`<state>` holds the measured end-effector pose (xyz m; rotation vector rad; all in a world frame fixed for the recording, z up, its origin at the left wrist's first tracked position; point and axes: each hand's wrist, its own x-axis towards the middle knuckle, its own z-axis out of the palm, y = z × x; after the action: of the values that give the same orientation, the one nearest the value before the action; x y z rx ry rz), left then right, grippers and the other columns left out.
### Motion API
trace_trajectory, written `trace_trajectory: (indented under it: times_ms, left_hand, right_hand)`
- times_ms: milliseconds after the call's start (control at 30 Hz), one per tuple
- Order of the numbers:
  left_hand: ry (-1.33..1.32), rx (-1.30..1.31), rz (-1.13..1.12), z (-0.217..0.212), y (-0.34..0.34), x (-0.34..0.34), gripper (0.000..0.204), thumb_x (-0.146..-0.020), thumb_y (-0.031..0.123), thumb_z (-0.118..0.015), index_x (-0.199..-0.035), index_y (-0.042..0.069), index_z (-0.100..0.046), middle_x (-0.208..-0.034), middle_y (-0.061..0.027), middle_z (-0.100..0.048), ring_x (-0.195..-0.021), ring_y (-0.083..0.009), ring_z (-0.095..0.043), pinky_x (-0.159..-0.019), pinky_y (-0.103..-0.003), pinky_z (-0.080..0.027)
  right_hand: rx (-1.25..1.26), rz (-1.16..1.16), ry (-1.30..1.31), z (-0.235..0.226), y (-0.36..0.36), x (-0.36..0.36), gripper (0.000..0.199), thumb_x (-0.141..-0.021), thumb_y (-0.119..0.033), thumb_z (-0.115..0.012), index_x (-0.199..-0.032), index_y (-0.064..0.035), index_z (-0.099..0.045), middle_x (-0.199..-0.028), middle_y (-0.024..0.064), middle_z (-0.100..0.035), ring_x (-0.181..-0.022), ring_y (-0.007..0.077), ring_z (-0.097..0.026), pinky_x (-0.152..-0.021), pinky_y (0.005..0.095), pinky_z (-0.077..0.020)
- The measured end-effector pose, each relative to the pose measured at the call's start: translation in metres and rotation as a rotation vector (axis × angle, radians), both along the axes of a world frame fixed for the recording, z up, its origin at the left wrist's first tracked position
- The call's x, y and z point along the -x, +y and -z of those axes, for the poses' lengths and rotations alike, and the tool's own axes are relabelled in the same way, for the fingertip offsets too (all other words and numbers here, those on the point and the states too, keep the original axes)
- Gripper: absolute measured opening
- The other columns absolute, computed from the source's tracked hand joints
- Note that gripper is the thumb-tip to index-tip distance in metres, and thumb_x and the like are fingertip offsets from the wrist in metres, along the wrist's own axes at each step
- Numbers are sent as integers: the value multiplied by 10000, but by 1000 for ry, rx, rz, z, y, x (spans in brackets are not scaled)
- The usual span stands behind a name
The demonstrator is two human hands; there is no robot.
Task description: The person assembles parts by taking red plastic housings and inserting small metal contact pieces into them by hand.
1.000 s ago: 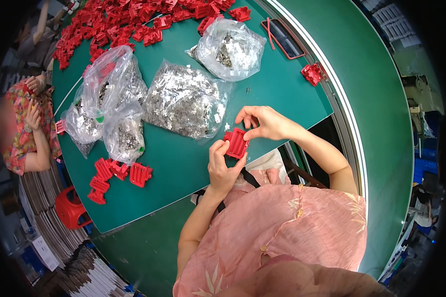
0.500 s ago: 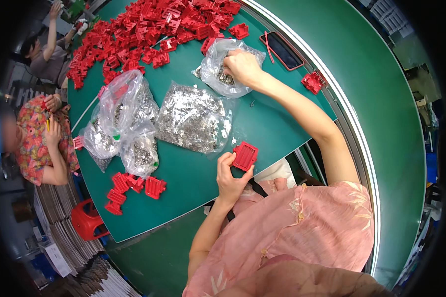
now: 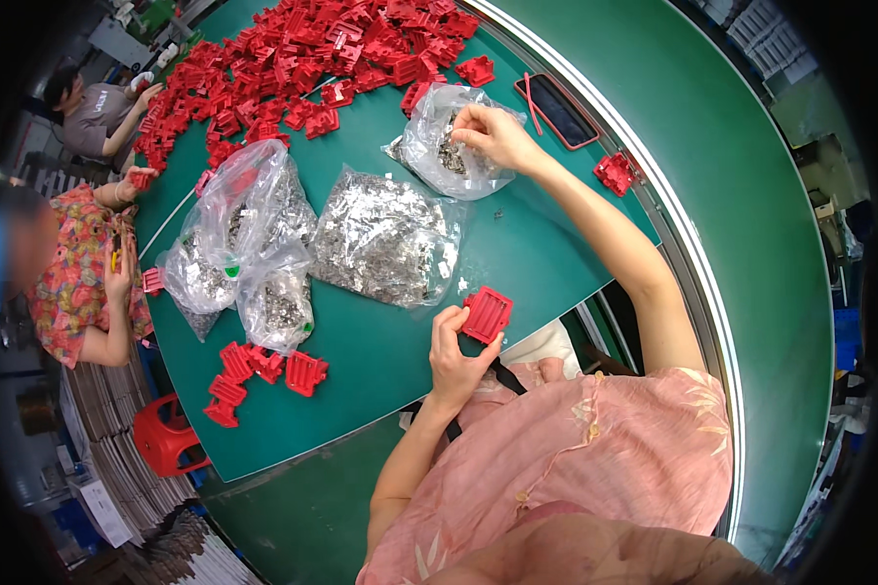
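My left hand (image 3: 456, 356) holds a square red plastic part (image 3: 486, 314) upright at the near edge of the green table (image 3: 517, 244). My right hand (image 3: 493, 135) reaches out with its fingers pinched inside an open clear bag of small metal pieces (image 3: 439, 146). Whether those fingers hold a piece is hidden by the bag. A larger flat bag of silver metal pieces (image 3: 385, 239) lies between my two hands.
Several more bags of metal parts (image 3: 249, 249) lie to the left. Finished red parts (image 3: 263, 375) sit near the left edge, and a big heap of red parts (image 3: 293, 68) lies at the back. A phone (image 3: 559, 109), a lone red part (image 3: 617, 174) and two seated people (image 3: 78, 283) are nearby.
My right hand left the red part, reached out to the far bag and now digs in it. My left hand keeps the part by the table edge.
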<state>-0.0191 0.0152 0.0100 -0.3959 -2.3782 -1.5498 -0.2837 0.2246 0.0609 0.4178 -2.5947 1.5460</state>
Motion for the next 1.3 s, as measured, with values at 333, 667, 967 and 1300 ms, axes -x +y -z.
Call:
trace_trajectory:
  times_ms: [333,667,967,1300]
  left_hand:
    - [9,6,-25,1,2,-2,622,-661,67,-895,-1170,0,-544,-1182,-187,-568,-1029,-317,-634,-843,-371,-566]
    - [6,28,-5,-1,0,0,628,-671,90,-893,-1182,11,-537,-1168,-186,-571,-1038,-354,-619,-866,-402,-536]
    - [-12,31,-25,1,0,-1,633,-663,90,-898,-1180,13,-542,-1178,-190,-574,-1048,-357,-618,-877,-404,-533]
    - [-23,6,-13,2,0,-1,657,-652,82,-901,-1192,5,-534,-1179,-195,-570,-1049,-351,-619,-877,-399,-534]
  right_hand:
    - [157,-169,-302,-45,23,-88,179,-924,-126,-707,-1068,-21,-694,-978,56,-721,-909,105,-660,-794,263,-528]
    - [-200,-145,-185,-3,24,-156,288,-845,-80,-730,-1122,-10,-698,-832,137,-704,-792,257,-700,-725,360,-547]
    - [-230,-110,36,7,31,-162,302,-845,-16,-698,-1147,-31,-687,-923,133,-682,-845,290,-671,-761,368,-537]
    - [-323,-50,133,4,32,-162,254,-820,-75,-728,-1069,-47,-686,-872,101,-645,-853,295,-622,-762,395,-513]
